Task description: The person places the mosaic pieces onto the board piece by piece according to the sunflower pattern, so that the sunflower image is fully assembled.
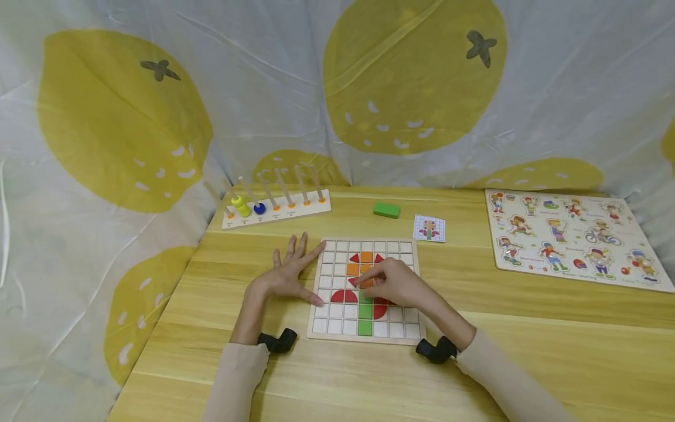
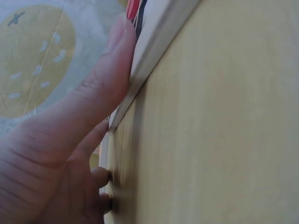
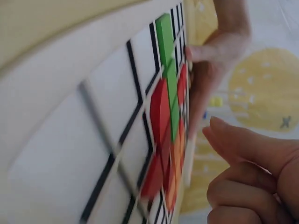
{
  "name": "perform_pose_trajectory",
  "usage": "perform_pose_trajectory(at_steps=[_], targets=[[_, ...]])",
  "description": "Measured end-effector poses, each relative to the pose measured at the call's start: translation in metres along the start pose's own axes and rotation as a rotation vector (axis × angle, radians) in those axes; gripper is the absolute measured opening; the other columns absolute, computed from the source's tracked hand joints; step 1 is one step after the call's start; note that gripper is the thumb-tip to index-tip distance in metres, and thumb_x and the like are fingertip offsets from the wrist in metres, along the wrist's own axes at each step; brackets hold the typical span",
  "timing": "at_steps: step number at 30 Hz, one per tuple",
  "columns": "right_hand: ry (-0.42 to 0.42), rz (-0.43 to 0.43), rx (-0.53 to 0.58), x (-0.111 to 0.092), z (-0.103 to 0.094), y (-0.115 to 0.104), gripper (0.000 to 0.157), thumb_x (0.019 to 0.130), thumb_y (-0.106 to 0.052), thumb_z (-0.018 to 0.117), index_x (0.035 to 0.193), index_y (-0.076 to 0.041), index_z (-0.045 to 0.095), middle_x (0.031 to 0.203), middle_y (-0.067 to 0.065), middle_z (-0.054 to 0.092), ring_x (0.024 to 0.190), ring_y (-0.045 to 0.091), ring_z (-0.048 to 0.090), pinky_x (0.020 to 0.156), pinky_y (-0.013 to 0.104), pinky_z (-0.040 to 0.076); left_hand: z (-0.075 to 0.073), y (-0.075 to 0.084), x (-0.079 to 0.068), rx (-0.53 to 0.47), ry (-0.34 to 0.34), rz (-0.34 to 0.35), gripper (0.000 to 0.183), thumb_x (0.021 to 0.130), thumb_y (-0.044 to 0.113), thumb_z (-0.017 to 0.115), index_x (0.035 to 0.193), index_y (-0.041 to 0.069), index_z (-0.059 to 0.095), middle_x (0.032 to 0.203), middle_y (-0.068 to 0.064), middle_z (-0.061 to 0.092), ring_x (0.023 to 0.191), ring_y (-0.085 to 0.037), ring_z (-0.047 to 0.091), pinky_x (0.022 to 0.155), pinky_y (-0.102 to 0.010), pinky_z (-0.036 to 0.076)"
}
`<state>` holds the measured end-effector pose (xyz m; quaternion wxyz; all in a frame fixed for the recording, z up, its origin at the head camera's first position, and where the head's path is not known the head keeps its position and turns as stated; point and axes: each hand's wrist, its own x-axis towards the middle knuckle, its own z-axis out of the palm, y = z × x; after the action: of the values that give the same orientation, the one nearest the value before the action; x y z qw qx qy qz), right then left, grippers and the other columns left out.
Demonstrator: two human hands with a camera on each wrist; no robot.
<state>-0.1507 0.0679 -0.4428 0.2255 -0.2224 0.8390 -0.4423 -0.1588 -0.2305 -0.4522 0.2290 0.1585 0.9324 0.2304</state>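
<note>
A wooden pattern board (image 1: 336, 340) with a white grid lies on the table, holding red, orange and green pieces. My left hand (image 1: 287, 275) spreads its fingers along the board's left side; in the left wrist view its thumb (image 2: 110, 70) rests against the board's edge. Over the middle of the board hovers my right hand (image 1: 395, 282), its index fingertip close beside a red triangle (image 1: 352, 282). In the right wrist view its thumb and index finger nearly meet, the other fingers are curled, and no piece shows between them. The right hand hides several squares. Green squares (image 1: 365, 327) run down the centre.
Behind the board lie a pattern card (image 1: 429, 228) and a green block (image 1: 387, 210). A peg stand (image 1: 311, 208) with yellow and blue beads is at the back left. A picture puzzle board (image 1: 580, 240) lies at the right. A lemon-print curtain (image 1: 274, 76) closes off the back.
</note>
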Motion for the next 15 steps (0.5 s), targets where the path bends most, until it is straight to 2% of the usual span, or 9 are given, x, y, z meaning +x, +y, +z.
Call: perform_pose_trajectory(at_steps=[4,7,9,12,15], targets=[[0.022,0.038,0.014,-0.030,-0.027,0.017,0.020,0.092,-0.016,0.078,0.111,-0.010,0.082,0.066,-0.005,0.048,0.060,0.012,0.036,0.053,0.021,0.027,0.000,0.000,0.000,-0.003,0.001,0.002,0.131,0.070,0.054,0.092,0.168,0.030,0.007,0.171,-0.018,-0.025,0.156,-0.043,-0.029,0.117,-0.075,-0.020],[0.027,0.076,0.026,-0.054,-0.047,0.034,0.021,0.092,-0.017,0.078,0.112,-0.009,0.081,0.064,-0.003,0.036,0.057,0.010,0.033,0.051,0.021,0.027,0.001,0.000,0.000,-0.003,-0.001,-0.001,0.132,0.070,0.054,0.092,0.168,0.031,0.007,0.171,-0.017,-0.026,0.156,-0.042,-0.030,0.118,-0.075,-0.021],[0.019,0.076,0.030,-0.069,-0.060,0.046,0.024,0.091,-0.016,0.080,0.113,-0.007,0.080,0.066,-0.003,0.038,0.058,0.008,0.034,0.051,0.021,0.028,0.001,-0.001,0.000,0.000,-0.001,-0.001,0.132,0.070,0.055,0.092,0.168,0.031,0.006,0.171,-0.017,-0.026,0.156,-0.042,-0.030,0.117,-0.075,-0.021],[-0.025,0.075,0.051,-0.087,-0.074,0.061,0.030,0.086,-0.015,0.084,0.113,-0.004,0.078,0.066,-0.004,0.036,0.058,0.004,0.031,0.052,0.021,0.028,0.001,-0.001,0.000,0.001,0.000,-0.001,0.132,0.070,0.055,0.092,0.168,0.031,0.006,0.171,-0.017,-0.026,0.156,-0.042,-0.030,0.117,-0.075,-0.021],[-0.110,0.068,0.072,-0.098,-0.080,0.071,0.036,0.081,-0.014,0.087,0.113,0.000,0.075,0.063,-0.006,0.033,0.056,0.003,0.029,0.052,0.021,0.027,0.001,-0.001,0.000,0.000,0.001,0.005,0.132,0.070,0.055,0.092,0.168,0.031,0.007,0.171,-0.017,-0.026,0.156,-0.042,-0.030,0.117,-0.075,-0.021]])
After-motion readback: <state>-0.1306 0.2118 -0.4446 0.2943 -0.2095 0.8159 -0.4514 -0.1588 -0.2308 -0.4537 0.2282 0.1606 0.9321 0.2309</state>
